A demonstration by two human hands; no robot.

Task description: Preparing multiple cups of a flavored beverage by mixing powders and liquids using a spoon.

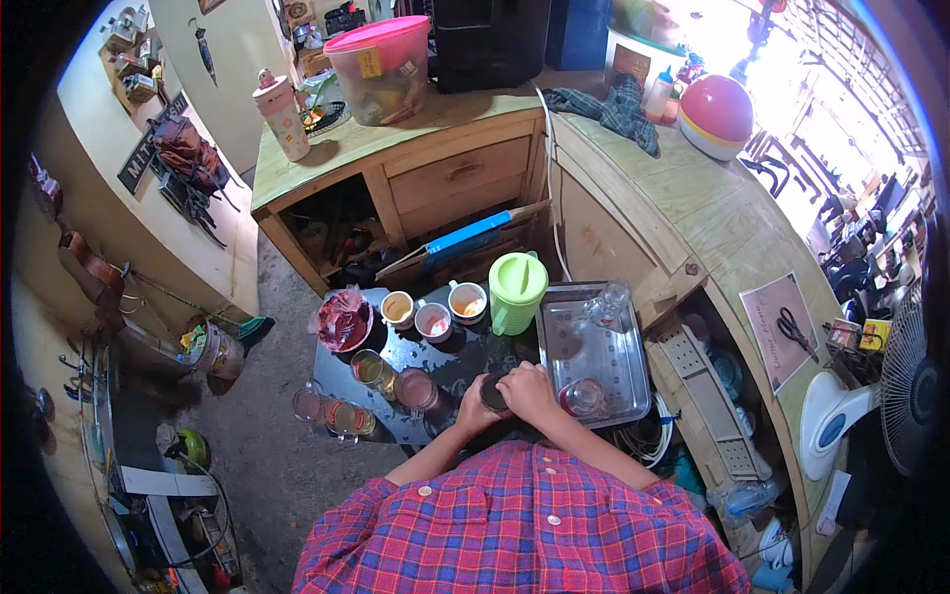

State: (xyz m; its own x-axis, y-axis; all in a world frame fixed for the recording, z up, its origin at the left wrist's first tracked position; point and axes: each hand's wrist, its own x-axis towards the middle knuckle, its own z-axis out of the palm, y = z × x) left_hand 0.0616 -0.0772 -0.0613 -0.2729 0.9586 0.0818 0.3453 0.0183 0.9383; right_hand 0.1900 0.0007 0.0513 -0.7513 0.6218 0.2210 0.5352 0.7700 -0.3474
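Observation:
Near the front edge of a low dark table [460, 364], my left hand [476, 407] is closed around a dark round container [493, 393], perhaps a cup or jar. My right hand [525, 387] touches its rim from the other side; its fingertips are partly hidden. Left of my hands are a glass mug of brownish drink [417, 389] and a glass mug of yellowish liquid [374, 371]. Behind them stand several white cups [468, 302] with residue and a lidded green pitcher [518, 289]. A metal tray [594, 349] at the right holds clear glasses [582, 397].
More glass mugs [349, 417] stand at the table's left corner, below a bowl lined with a reddish plastic bag [345, 321]. A wooden counter [690, 193] curves behind and to the right, bearing scissors [796, 334] and a fan [902, 379]. Coiled cable [657, 438] lies beside the tray.

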